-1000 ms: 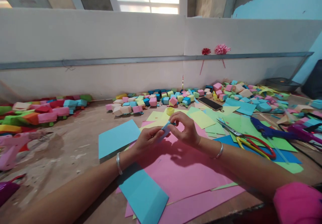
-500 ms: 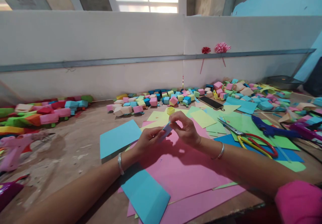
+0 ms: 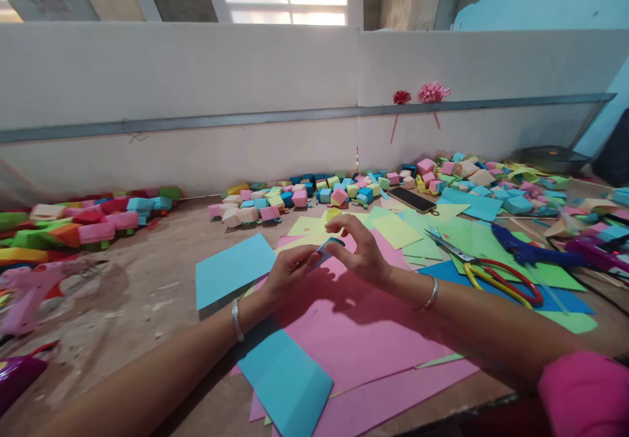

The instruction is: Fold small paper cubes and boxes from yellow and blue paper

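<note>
Over the pink paper sheets (image 3: pixel 378 332), my left hand (image 3: pixel 289 273) pinches a small folded strip of blue paper (image 3: pixel 323 251). My right hand (image 3: pixel 361 253) is at the strip's far end, its thumb on the paper and its forefinger arched up off it. The lower fingers of that hand are partly hidden. Just beyond my fingertips sits a small yellow paper piece (image 3: pixel 333 214). A stack of light blue sheets (image 3: pixel 236 268) lies beside my left hand, and another blue sheet (image 3: pixel 289 378) rests under my left forearm.
Scissors (image 3: pixel 484 273) and a blue-and-purple glue gun (image 3: pixel 535 250) lie to the right. A phone (image 3: pixel 411 200) lies farther back. Small paper boxes (image 3: pixel 299 198) line the wall. At left are colourful paper pieces (image 3: pixel 93 230) and a pink glue gun (image 3: pixel 32 293).
My right forefinger has lifted off the end of the blue strip, while the thumb stays against it. The strip has tipped lower in my left hand. The view has shifted slightly.
</note>
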`<state>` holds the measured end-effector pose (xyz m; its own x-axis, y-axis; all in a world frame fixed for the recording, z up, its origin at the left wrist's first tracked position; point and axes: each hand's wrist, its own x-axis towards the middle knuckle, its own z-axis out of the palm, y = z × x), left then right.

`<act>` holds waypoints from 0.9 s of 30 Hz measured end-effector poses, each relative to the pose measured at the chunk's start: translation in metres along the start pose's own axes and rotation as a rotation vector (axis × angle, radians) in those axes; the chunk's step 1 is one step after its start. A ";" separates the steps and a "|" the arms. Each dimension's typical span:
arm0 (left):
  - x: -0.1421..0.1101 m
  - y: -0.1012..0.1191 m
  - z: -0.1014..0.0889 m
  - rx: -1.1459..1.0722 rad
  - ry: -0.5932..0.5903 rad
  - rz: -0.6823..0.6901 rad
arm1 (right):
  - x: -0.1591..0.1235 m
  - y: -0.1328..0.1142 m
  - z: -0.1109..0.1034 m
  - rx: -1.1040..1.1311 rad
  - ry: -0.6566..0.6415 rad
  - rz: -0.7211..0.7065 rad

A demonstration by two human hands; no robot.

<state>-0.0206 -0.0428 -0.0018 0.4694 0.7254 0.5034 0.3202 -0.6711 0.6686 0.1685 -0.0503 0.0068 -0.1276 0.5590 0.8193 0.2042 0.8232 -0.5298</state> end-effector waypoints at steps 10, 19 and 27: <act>0.002 0.021 -0.004 0.070 0.264 0.157 | -0.002 -0.001 0.004 -0.075 -0.001 -0.060; -0.002 0.035 0.003 -0.246 0.227 -0.107 | -0.005 -0.006 0.002 -0.077 -0.018 -0.041; -0.003 0.032 0.002 -0.134 0.289 -0.060 | -0.006 -0.007 0.006 0.041 0.001 0.086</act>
<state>-0.0104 -0.0667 0.0169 0.1940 0.7894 0.5824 0.2200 -0.6136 0.7584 0.1623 -0.0593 0.0040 -0.1102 0.6277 0.7706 0.1747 0.7755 -0.6067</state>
